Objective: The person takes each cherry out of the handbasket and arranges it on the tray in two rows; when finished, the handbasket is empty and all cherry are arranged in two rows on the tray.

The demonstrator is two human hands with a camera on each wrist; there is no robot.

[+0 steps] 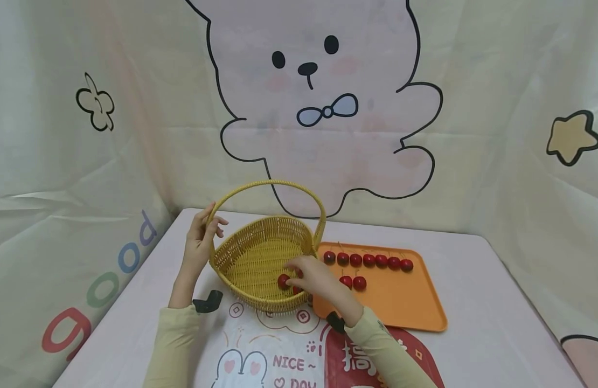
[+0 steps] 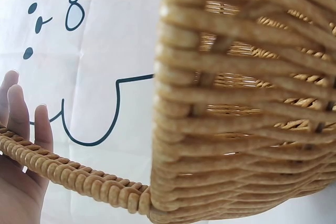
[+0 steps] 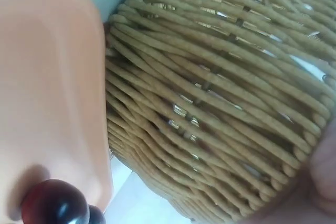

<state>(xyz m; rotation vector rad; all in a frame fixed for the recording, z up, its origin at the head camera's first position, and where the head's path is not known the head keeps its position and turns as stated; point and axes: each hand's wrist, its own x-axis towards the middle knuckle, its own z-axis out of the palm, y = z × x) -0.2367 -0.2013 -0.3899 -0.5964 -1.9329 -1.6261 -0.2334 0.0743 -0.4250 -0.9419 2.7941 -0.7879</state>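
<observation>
A yellow wicker basket (image 1: 260, 258) has a tall arched handle (image 1: 272, 182). My left hand (image 1: 198, 237) holds the handle's left side; in the left wrist view its fingers (image 2: 20, 111) show behind the handle (image 2: 79, 179). Inside the basket's right part, my right hand (image 1: 318, 277) pinches a dark red cherry (image 1: 283, 281). Another cherry (image 1: 297, 290) shows partly below those fingers. The right wrist view has the basket's woven side (image 3: 210, 87) hiding most of that hand, part of which shows at the right edge (image 3: 323, 177).
Right of the basket lies an orange tray (image 1: 401, 302), its rim close to the basket. A row of several cherries (image 1: 369, 261) runs along its far side, with two more (image 1: 359, 283) nearer, partly behind my right hand. A printed mat (image 1: 289, 345) covers the near table.
</observation>
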